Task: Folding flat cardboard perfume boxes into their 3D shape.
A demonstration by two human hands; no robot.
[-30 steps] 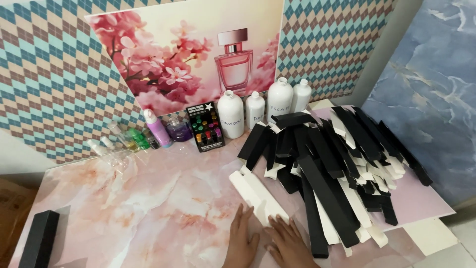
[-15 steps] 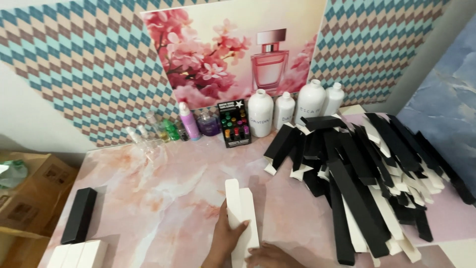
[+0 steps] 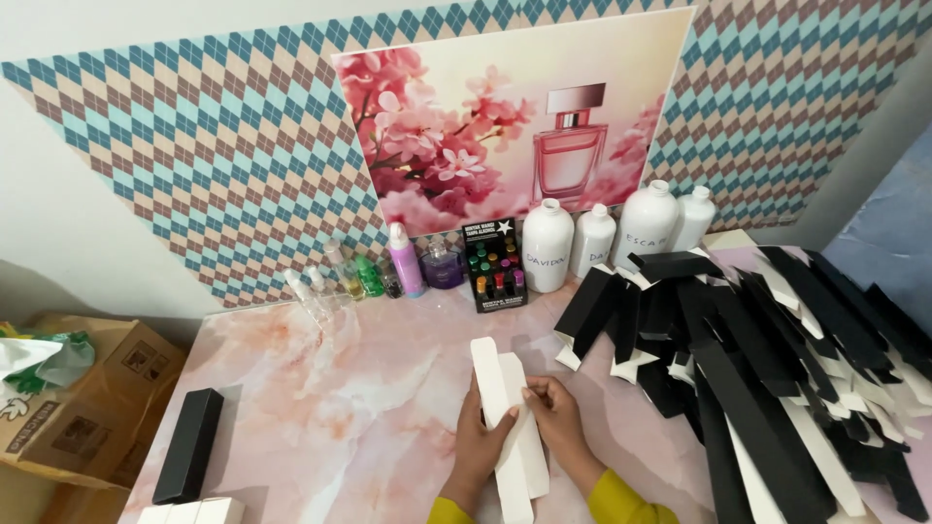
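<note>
Both my hands hold a long flat white carton blank above the pink marble table. My left hand grips its left edge with the thumb on top. My right hand pinches the right edge near the middle. To the right lies a big pile of several flat black and white carton blanks.
An assembled black box lies at the table's left, with white boxes below it. White bottles, small coloured bottles and a black display card line the back wall. A cardboard box stands off the left edge.
The view has swung left and the hands have lifted the white blank off the table, now gripping it from both sides in front of me.
</note>
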